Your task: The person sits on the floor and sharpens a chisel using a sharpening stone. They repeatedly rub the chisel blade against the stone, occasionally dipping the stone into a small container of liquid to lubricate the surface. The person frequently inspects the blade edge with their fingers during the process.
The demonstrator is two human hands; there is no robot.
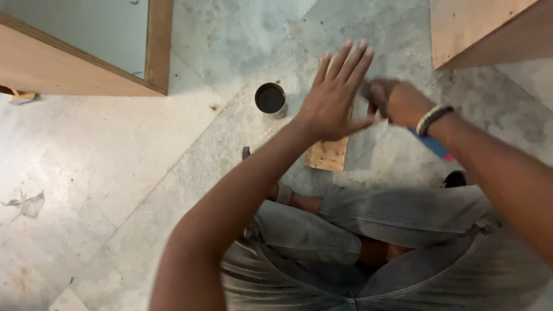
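My left hand [335, 92] is raised flat with its fingers spread, hovering over a small wooden strip [329, 152] that lies on the floor. My right hand [393, 99] is curled shut just beside the left thumb, blurred by motion. A blue handle [432, 144] shows below the right wrist, and the hand seems to hold it. A beaded band circles the right wrist. A small round tin [271, 99] of dark liquid stands on the floor left of the left hand.
A large wooden panel [86, 69] with a pale face lies at the top left. Another wooden board [478, 29] rises at the top right. The floor [103, 173] is stained grey stone. My knees in grey trousers [368, 230] fill the bottom.
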